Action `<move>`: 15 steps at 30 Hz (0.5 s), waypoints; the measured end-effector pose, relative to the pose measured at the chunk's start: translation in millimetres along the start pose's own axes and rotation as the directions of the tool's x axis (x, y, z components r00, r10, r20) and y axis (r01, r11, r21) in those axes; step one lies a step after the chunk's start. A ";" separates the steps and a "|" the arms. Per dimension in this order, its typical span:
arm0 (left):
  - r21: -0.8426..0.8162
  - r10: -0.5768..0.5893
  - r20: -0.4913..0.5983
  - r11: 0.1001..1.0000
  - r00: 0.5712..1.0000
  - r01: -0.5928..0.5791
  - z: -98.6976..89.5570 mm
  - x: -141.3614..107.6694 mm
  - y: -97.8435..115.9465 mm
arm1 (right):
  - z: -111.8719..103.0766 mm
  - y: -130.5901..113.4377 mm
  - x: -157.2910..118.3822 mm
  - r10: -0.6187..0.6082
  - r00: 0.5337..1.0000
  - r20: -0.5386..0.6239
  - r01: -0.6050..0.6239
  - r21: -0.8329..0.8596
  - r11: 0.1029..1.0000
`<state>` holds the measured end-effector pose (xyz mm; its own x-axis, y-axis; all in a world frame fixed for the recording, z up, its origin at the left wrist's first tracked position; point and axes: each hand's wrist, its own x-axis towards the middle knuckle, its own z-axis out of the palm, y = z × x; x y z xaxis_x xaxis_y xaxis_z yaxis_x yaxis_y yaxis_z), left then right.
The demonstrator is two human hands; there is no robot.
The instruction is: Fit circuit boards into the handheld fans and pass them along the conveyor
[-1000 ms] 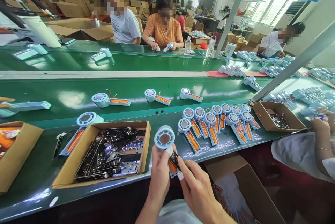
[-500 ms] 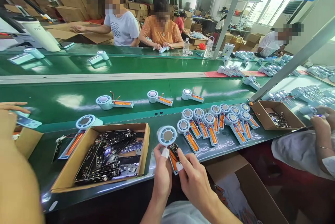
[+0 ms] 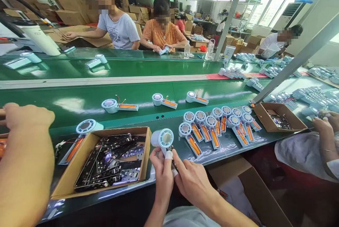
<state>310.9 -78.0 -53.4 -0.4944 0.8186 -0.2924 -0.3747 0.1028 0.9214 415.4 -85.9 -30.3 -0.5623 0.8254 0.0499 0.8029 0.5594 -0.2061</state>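
A light-blue fan unit [image 3: 162,138] with a round grille is tilted at the table's front edge. My left hand [image 3: 163,170] is wrapped round its handle, just below the head. My right hand [image 3: 192,177] presses its fingers on a dark circuit board at the handle, which the fingers mostly hide. To the left, a cardboard box [image 3: 57,184] holds many black circuit boards. Several fan units with orange cells in open handles [image 3: 211,121] stand in a group to the right.
A co-worker's arm [image 3: 23,163] reaches in from the left. Three fan units lie along the green belt [image 3: 127,89]. Another board box [image 3: 261,115] stands at the right, near a co-worker's hands [image 3: 323,122]. An open carton [image 3: 262,188] is below the table edge.
The fan unit in my hands has turned, now showing the side of its head. Units on the belt have shifted slightly right. The co-worker's arm at left has moved further into view.
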 end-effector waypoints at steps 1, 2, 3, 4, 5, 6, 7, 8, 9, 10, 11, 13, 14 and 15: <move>-0.013 0.006 0.003 1.000 1.000 -0.006 0.4 0.0 0.4 | 0.3 -0.2 -1.1 0.006 1.000 -0.008 -0.006 0.010 1.000; -0.023 0.010 0.009 1.000 1.000 -0.010 0.6 -0.1 0.6 | 0.0 -0.3 -1.7 0.009 1.000 -0.016 -0.008 0.020 1.000; -0.031 0.010 0.018 0.999 1.000 -0.010 0.7 -0.2 0.4 | -0.9 -0.4 -1.9 0.009 1.000 -0.021 -0.008 0.029 1.000; -0.034 0.003 0.028 0.999 1.000 -0.002 0.5 -0.3 -0.2 | -2.3 -0.1 -1.5 0.004 1.000 -0.019 -0.003 0.036 0.999; -0.036 -0.011 0.037 0.999 0.999 0.012 0.0 -0.4 -1.1 | -4.1 0.5 -0.6 -0.007 1.000 -0.011 0.007 0.045 0.999; -0.039 -0.030 0.046 0.999 0.998 0.032 -0.7 -0.2 -2.2 | -6.1 1.7 0.7 -0.021 1.000 0.002 0.020 0.061 0.998; -0.043 -0.052 0.056 0.998 0.997 0.055 -1.5 0.2 -3.5 | -7.9 3.5 2.2 -0.036 0.999 0.016 0.035 0.084 0.996; -0.053 -0.079 0.063 0.995 0.995 0.082 -2.3 0.9 -4.7 | -9.1 5.8 3.8 -0.054 0.998 0.024 0.051 0.114 0.992; -0.067 -0.101 0.066 0.992 0.993 0.105 -3.1 1.8 -5.7 | -9.7 8.5 5.3 -0.069 0.997 0.024 0.065 0.146 0.987; -0.082 -0.114 0.066 0.989 0.991 0.119 -3.7 2.9 -6.4 | -9.3 11.5 6.5 -0.082 0.997 0.013 0.079 0.176 0.981; -0.095 -0.116 0.068 0.988 0.991 0.122 -3.9 3.9 -6.7 | -8.1 14.4 7.5 -0.094 0.996 -0.006 0.093 0.200 0.975; -0.097 -0.093 0.082 0.990 0.992 0.101 -3.3 5.2 -6.1 | -3.8 19.3 8.4 -0.120 0.992 -0.047 0.128 0.221 0.967; -0.079 -0.071 0.084 0.994 0.994 0.078 -2.6 5.3 -5.2 | -1.2 20.8 8.4 -0.133 0.989 -0.064 0.143 0.213 0.967; -0.044 -0.049 0.082 0.998 0.995 0.052 -1.5 4.9 -4.1 | 1.2 21.4 8.3 -0.144 0.987 -0.074 0.156 0.194 0.968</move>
<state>308.8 -75.3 -59.0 -0.4094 0.8563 -0.3148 -0.4342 0.1205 0.8927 427.7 -67.2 -35.5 -0.6562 0.7393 0.1510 0.6513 0.6560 -0.3814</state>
